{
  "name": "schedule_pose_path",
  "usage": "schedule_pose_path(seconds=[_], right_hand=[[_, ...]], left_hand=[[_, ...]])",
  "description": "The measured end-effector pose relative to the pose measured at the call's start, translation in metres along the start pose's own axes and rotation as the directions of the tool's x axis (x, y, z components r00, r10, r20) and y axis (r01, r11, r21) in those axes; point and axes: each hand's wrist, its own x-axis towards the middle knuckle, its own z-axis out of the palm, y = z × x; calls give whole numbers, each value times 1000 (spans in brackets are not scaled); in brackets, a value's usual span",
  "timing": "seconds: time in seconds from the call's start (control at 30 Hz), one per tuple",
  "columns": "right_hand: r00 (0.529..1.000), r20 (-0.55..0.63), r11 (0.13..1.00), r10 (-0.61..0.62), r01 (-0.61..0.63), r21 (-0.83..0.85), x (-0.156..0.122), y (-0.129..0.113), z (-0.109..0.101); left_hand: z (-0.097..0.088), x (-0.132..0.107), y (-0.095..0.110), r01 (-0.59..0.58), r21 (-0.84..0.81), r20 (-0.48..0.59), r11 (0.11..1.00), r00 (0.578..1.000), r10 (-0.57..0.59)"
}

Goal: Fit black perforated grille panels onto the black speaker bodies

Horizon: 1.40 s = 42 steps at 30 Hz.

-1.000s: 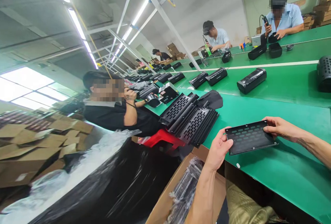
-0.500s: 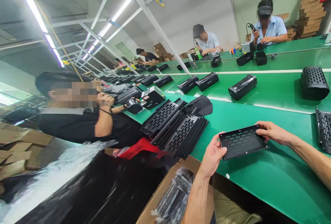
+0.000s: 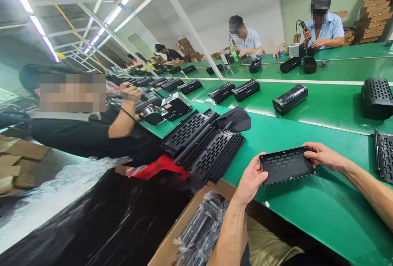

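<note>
Both hands hold one slotted black panel.

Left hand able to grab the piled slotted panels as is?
Probably not without letting go: the left hand pinches one end of the held panel. Only green tabletop shows between hand and piled slotted panels.

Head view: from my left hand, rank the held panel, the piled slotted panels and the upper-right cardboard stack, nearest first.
1. Held panel: in the left hand, extending right.
2. Piled panels: left of the hand.
3. Cardboard stack: far upper right.
</note>
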Motion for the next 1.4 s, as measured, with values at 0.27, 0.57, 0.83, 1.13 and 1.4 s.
schedule_pose_path(seconds=[0.27,0.57,0.83,1.13,1.4], right_hand=[[1000,7,1000,23,-23,3,1,3,2],[1000,26,999,16,-17,40,1,6,2],[999,39,998,25,-27,61,1,4,2],[999,31,999,11,-12,32,1,7,2],[1000,-3,1000,16,-16,-24,3,8,3]], left_hand=[[-2,-1,0,13,-16,-7,1000,1000,-13],[-9,0,-7,-23,-10,12,1000,1000,23],[-9,0,-7,-2,-38,2,999,1000,2],[-12,1,-10,-15,-42,-11,999,1000,14],[-14,3,-13,-12,-38,-29,999,1000,11]])
